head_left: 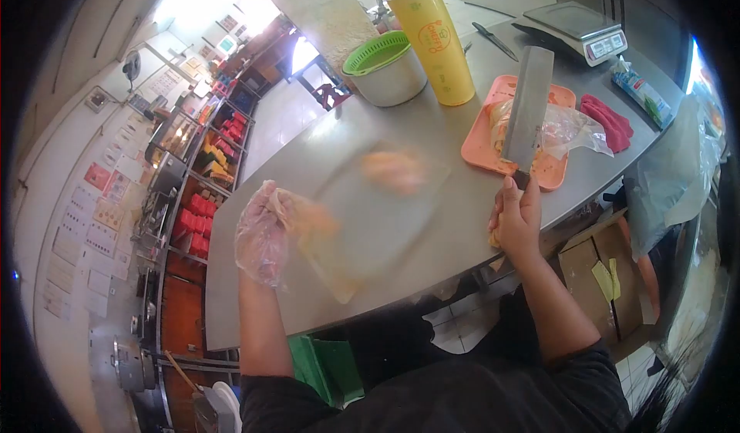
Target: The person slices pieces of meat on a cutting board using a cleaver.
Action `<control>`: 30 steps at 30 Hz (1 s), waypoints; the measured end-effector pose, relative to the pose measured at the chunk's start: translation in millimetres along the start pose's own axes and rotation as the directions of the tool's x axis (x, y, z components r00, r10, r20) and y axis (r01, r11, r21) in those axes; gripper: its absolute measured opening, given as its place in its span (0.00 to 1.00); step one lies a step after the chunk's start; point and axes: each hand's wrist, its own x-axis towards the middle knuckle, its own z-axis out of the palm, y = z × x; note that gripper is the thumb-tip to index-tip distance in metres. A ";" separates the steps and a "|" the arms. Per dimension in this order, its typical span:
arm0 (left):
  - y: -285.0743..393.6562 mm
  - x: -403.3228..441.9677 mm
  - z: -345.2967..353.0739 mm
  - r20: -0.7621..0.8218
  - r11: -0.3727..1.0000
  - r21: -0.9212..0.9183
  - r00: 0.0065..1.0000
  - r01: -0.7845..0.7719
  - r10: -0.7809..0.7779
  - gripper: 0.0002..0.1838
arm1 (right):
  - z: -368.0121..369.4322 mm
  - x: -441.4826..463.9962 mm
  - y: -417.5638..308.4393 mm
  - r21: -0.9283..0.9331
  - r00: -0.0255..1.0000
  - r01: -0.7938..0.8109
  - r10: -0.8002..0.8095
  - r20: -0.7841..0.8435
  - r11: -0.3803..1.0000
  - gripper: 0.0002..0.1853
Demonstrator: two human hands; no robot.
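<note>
My left hand (pixel 264 236), in a clear plastic glove, is closed at the left side of a translucent cutting board (pixel 343 275). Its fingers pinch a pale orange piece of food (pixel 314 219), smeared by motion. Another pale orange piece of food (pixel 393 171), also blurred, lies towards the board's far side. On the right, my bare right hand (pixel 515 221) is wrapped round the dark handle of a cleaver (pixel 528 109), its broad blade pointing up and away. Behind the blade is an orange tray (pixel 479 151) with food in a clear plastic bag (pixel 570 132).
A yellow cling film roll (pixel 435 47) stands near a white pot (pixel 389 82) with a green strainer (pixel 378 51). Further right are a knife (pixel 496 41), a scale (pixel 574 28), a red cloth (pixel 607 123) and a blue-white packet (pixel 644 97). A cardboard box (pixel 590 279) sits below.
</note>
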 end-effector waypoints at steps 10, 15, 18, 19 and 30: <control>-10.6 0.1 -4.8 0.266 0.324 0.865 0.899 -0.382 0.348 0.23 | 0.4 -1.2 -1.2 0.024 1.000 0.000 0.000 -0.010 1.000 0.09; -52.1 21.9 -3.3 0.501 -0.429 0.804 0.858 -0.412 0.115 0.14 | -0.2 -0.6 1.4 0.002 1.000 -0.001 0.001 -0.003 1.000 0.10; -91.3 49.3 -45.2 0.519 -0.577 0.729 0.847 -0.369 0.113 0.11 | -2.2 0.2 4.1 0.001 1.000 0.017 -0.017 0.001 1.000 0.11; -95.0 55.4 -51.3 0.573 -0.570 0.707 0.811 -0.420 0.114 0.11 | -2.4 0.1 3.9 -0.001 1.000 0.029 -0.029 -0.005 1.000 0.11; -92.5 46.7 -81.1 -0.291 0.934 0.263 0.943 0.242 -0.162 0.12 | -2.5 3.7 3.5 0.020 1.000 -0.019 0.018 0.024 1.000 0.10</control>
